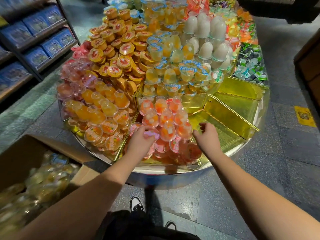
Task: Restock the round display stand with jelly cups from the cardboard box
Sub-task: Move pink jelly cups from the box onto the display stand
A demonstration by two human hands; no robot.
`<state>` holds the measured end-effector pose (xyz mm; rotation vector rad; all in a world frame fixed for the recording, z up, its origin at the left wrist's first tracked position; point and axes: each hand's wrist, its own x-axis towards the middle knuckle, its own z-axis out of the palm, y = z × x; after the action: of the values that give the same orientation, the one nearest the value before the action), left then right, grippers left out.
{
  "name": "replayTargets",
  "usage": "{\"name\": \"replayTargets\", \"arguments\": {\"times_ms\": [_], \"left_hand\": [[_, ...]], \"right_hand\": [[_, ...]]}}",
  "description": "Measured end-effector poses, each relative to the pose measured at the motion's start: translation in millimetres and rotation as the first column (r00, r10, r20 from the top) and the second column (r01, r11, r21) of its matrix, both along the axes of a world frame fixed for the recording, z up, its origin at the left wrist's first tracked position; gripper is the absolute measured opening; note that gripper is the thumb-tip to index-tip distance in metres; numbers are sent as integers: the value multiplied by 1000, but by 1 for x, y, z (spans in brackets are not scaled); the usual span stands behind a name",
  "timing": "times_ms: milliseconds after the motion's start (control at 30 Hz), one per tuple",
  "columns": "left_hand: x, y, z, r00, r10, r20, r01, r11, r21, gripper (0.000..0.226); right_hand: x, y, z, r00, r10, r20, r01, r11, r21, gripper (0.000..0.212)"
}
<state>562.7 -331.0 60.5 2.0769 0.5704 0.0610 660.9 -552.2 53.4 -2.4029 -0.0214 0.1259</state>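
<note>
The round display stand (239, 149) fills the frame's centre; the cardboard box (22, 153) of jelly cups sits lower left. Left hand (141, 137) grips a pink jelly cup (152, 135) with curled fingers on the near pile; right hand (208, 135) hovers beside, fingers loosely curled, holding nothing.

Bare gold compartment (223, 134) open just right of the right hand (208, 135), pink cups (166, 118) piled between both hands, orange cups (100, 115) crowding left of the left hand (141, 140)

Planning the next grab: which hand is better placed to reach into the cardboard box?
Left, probably: the cardboard box sits on the left hand's side; the right hand hovers farther off.
</note>
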Motion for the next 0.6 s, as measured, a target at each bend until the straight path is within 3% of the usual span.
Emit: {"name": "replayTargets", "arguments": {"times_ms": [133,267,433,500,600], "left_hand": [[-43,41,17,988,141,57,-142,990,14,26],[-107,93,21,965,259,40,-261,963,71,17],[-207,161,6,893,450,-22,-443,885,147,21],[-254,191,-4,841,541,3,-537,835,116,28],[-327,228,-16,762,638,-110,-628,770,113,29]], "right_hand": [[-24,40,37,982,149,118,-161,982,97,34],[-61,115,62,888,440,137,-455,884,109,31],[-129,221,54,624,780,43,-780,625,-27,30],[-164,264,47,500,866,-19,-866,499,-40,26],[-221,328,32,316,943,-104,-947,306,-97,26]]}}
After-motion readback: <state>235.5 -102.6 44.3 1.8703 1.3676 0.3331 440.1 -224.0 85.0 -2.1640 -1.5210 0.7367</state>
